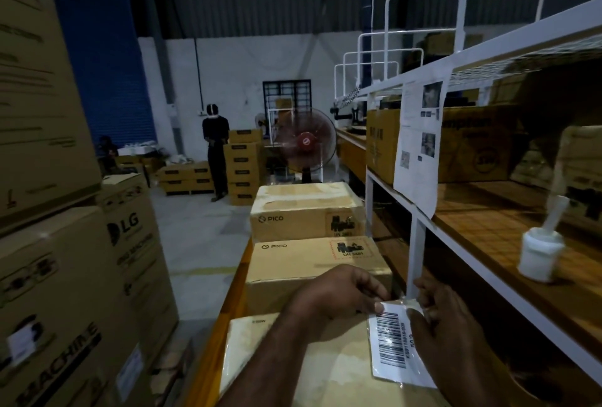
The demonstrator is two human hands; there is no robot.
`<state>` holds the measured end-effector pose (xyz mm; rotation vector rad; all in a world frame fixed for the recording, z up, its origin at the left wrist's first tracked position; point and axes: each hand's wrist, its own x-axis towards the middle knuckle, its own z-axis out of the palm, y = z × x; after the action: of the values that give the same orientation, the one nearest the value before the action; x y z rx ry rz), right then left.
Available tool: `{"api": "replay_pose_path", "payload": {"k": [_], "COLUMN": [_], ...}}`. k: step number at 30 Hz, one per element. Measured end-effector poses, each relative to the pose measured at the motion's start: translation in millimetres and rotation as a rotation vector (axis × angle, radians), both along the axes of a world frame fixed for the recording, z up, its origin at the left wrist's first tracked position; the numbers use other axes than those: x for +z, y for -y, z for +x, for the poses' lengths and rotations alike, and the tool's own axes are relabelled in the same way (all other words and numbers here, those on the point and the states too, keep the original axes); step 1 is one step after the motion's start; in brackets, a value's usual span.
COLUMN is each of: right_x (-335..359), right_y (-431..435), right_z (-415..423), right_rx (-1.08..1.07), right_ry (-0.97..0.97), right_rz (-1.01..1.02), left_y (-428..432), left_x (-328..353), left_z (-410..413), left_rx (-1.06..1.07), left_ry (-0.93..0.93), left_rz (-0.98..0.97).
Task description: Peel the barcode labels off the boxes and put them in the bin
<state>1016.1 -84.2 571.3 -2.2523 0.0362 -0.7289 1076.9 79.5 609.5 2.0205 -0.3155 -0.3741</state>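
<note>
Right now the peeling step is in hand, on the first box of the row. Both hands work at the far edge of the one barcode label (395, 346), a white sticker lying on top of the nearest box (293, 361), toward its right side, just beside the post of the metal shelf rack (418, 237).

The left hand (342, 292) has its fingers curled, thumb and fingertips nipping the label's far left corner. The right hand (451, 322) is curled too, its thumb laid over the far right corner and pinching it. In this dim light I can't quite tell whether that edge has lifted or is only being picked at.

The next move, I'd judge, calls for a slow, even pull toward the near side, low to the cardboard, so the sticker comes away whole and doesn't tear. Then it has to go to the bin, and no bin is in view from here.

Counting: three boxes in the row, the nearest one, the middle PICO box (314, 265) and the far PICO box (306, 211). One barcode label shows, and two hands are on it. On the rack's wooden shelf to the right stands one white jar (539, 258).
</note>
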Motion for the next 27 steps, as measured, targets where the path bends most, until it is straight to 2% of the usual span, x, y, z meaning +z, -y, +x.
{"api": "replay_pose_path", "payload": {"k": [4,9,17,19,24,27], "right_x": [-10.4,-8.3,-7.1,-8.1,-7.4,-8.2], "right_y": [3.8,1.6,-1.2,-2.9,-2.4,-5.5], "right_z": [2.6,2.4,3.3,5.2,12.6,12.9], "right_rx": [0.004,0.017,0.041,-0.002,-0.121,-0.113], "right_ry": [0.127,0.267,0.393,0.337,-0.043,-0.081], "right_rz": [-0.081,-0.116,-0.098,-0.108,0.117,0.038], "left_y": [2.8,10.0,8.7,8.9,10.6,9.4], "left_x": [-0.5,2.1,1.1,0.7,0.6,-2.6], "left_z": [3.7,6.4,8.8,9.7,7.0,4.2], "left_rx": [0.047,0.079,0.131,0.125,0.135,0.141], "left_ry": [-0.051,-0.043,-0.048,-0.04,-0.02,-0.028], "left_rz": [0.027,0.212,0.168,0.185,0.181,0.08]}}
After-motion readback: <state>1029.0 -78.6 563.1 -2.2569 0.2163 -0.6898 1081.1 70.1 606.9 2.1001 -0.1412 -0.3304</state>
